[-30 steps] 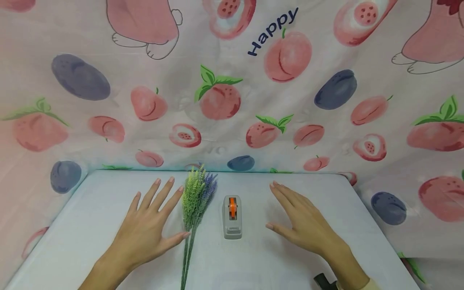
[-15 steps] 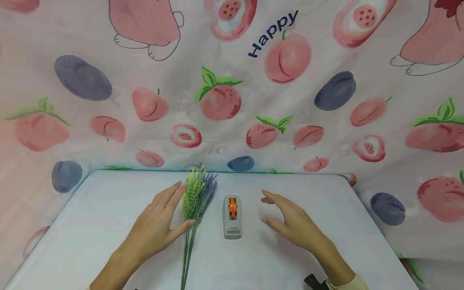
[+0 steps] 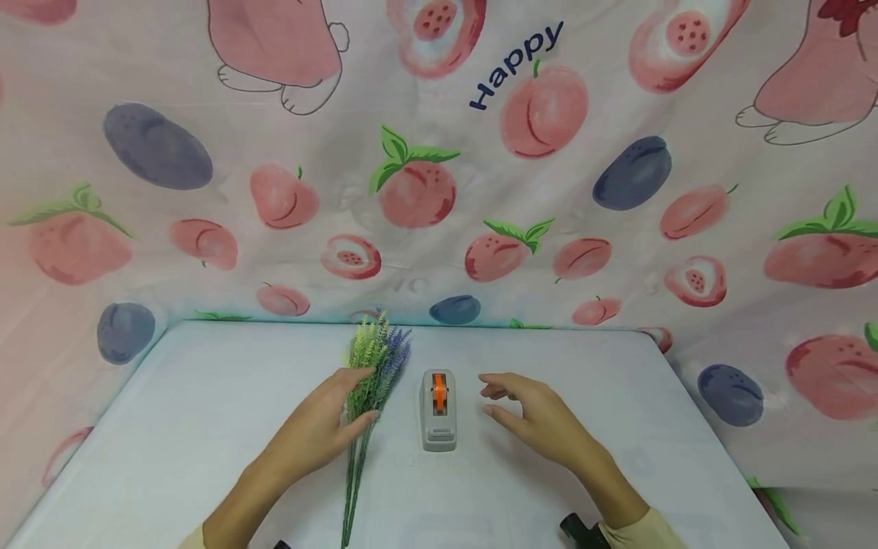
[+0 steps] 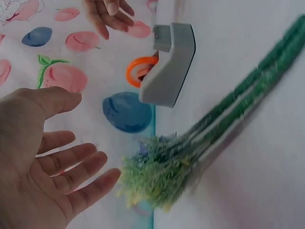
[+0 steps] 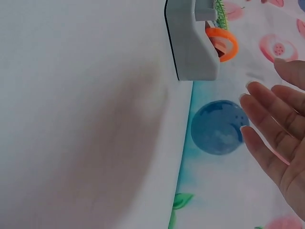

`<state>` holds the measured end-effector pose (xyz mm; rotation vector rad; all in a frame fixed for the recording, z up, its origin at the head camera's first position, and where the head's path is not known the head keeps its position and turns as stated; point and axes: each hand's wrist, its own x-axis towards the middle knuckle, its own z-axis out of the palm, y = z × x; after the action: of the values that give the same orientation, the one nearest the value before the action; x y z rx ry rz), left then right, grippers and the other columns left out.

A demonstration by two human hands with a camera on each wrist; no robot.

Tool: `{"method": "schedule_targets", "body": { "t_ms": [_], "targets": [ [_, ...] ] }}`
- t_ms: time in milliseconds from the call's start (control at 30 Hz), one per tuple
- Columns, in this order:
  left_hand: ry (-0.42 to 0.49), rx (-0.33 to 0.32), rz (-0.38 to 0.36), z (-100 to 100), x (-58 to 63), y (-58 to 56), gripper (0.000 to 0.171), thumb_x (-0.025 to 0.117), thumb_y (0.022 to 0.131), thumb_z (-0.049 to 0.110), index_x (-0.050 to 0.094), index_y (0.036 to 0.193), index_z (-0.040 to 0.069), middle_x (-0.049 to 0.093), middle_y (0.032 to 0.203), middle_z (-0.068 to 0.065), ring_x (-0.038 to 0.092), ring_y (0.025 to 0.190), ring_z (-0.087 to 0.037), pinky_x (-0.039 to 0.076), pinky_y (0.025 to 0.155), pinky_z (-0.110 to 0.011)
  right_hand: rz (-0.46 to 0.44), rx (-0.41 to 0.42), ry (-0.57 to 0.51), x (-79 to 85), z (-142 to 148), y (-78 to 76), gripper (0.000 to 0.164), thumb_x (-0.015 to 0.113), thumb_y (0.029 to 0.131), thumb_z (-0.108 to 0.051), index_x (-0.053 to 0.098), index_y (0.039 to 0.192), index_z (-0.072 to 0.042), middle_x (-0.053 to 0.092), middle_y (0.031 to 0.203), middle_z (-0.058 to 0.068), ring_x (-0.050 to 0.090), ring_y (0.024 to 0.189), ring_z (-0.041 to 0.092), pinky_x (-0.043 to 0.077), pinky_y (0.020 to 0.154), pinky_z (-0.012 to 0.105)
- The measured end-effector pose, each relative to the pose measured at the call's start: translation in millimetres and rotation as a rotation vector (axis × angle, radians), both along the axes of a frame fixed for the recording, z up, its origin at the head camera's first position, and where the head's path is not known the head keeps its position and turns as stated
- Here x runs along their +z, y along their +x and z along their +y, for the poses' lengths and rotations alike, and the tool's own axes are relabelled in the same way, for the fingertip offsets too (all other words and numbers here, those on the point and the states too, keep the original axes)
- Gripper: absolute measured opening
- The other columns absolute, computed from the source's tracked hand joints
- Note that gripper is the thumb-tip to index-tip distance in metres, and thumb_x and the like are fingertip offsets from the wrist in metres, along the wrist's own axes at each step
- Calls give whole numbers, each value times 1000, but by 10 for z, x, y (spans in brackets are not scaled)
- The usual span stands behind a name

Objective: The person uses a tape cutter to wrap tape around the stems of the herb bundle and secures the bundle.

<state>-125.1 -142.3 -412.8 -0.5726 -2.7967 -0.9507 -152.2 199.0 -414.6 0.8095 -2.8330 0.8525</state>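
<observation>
A bunch of artificial lavender (image 3: 370,374), yellow-green and purple with long green stems, lies on the table left of the middle. My left hand (image 3: 322,427) hovers over its stems and flower heads, fingers loosely bent; in the left wrist view the hand (image 4: 57,162) shows apart from the flowers (image 4: 162,171) with nothing in the palm. Right of the lavender stands a grey tape dispenser (image 3: 439,438) with an orange core (image 4: 143,69). My right hand (image 3: 549,423) is a little right of the dispenser, fingers relaxed and holding nothing, as the right wrist view of the hand (image 5: 281,129) confirms.
The white table (image 3: 206,427) ends at a back edge against a fruit-printed cloth (image 3: 425,252). Black wrist camera parts (image 3: 583,530) show near the right sleeve (image 3: 645,530).
Both hands have moved inward, the left to over the lavender and the right closer to the tape dispenser. The spread fingers have relaxed and bent. Lavender and dispenser stay in place.
</observation>
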Motion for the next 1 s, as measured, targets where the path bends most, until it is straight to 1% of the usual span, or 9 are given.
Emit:
{"method": "schedule_targets", "body": {
  "t_ms": [133, 200, 267, 367, 533, 667, 767, 900, 1000],
  "targets": [
    [168, -40, -133, 126, -23, -59, 60, 77, 92, 14, 51, 145, 5, 59, 137, -13, 64, 114, -30, 60, 78, -32, -18, 11, -31, -13, -69, -36, 44, 77, 93, -21, 65, 134, -18, 73, 114, -8, 69, 103, 8, 58, 91, 38],
    [232, -38, -191, 189, -37, -88, 59, 76, 92, 11, 52, 145, 3, 59, 136, -14, 64, 115, -30, 60, 77, -29, -30, 19, -51, -25, -106, -58, 42, 77, 93, -20, 66, 133, -17, 73, 114, -7, 69, 102, 9, 58, 92, 38],
    [273, -22, -226, 249, -58, -115, 57, 76, 91, 9, 53, 143, 3, 60, 136, -12, 65, 114, -29, 59, 78, -27, -43, 22, -66, -38, -141, -82, 42, 77, 93, -20, 66, 133, -16, 73, 113, -6, 69, 101, 9, 58, 92, 38],
    [312, -2, -244, 336, -105, -158, 55, 77, 90, 8, 56, 141, 5, 63, 132, -9, 66, 113, -25, 59, 83, -32, -69, 22, -92, -62, -185, -123, 41, 77, 92, -17, 66, 132, -15, 73, 111, -3, 69, 100, 8, 58, 92, 39],
    [401, -17, -264, 466, -204, -223, 53, 75, 91, 5, 56, 140, 6, 63, 131, -12, 65, 114, -27, 58, 91, -43, -101, 35, -116, -108, -253, -193, 41, 76, 93, -13, 66, 132, -11, 72, 109, 0, 69, 98, 9, 58, 91, 39],
    [426, -21, -289, 559, -266, -265, 53, 74, 91, 5, 55, 140, 5, 61, 134, -16, 64, 117, -31, 57, 93, -47, -110, 56, -121, -148, -306, -243, 40, 75, 94, -13, 67, 132, -9, 70, 108, -1, 69, 98, 11, 59, 90, 40],
    [421, -31, -305, 616, -291, -286, 54, 74, 91, 4, 54, 141, 4, 58, 137, -16, 62, 120, -33, 58, 92, -44, -107, 64, -115, -166, -354, -273, 39, 75, 94, -15, 67, 131, -9, 69, 108, -1, 69, 98, 12, 59, 89, 40],
    [421, -52, -305, 675, -325, -314, 55, 73, 91, 2, 53, 142, 1, 55, 137, -16, 60, 122, -35, 57, 92, -43, -98, 73, -97, -192, -422, -313, 40, 76, 93, -18, 67, 132, -9, 66, 108, 1, 68, 96, 14, 59, 88, 38],
    [403, -59, -279, 710, -357, -338, 55, 74, 91, 3, 54, 142, 2, 56, 134, -15, 60, 120, -34, 56, 93, -46, -73, 85, -73, -233, -466, -349, 41, 76, 93, -19, 67, 132, -11, 64, 108, 1, 66, 94, 13, 58, 84, 34]
  ]
}}
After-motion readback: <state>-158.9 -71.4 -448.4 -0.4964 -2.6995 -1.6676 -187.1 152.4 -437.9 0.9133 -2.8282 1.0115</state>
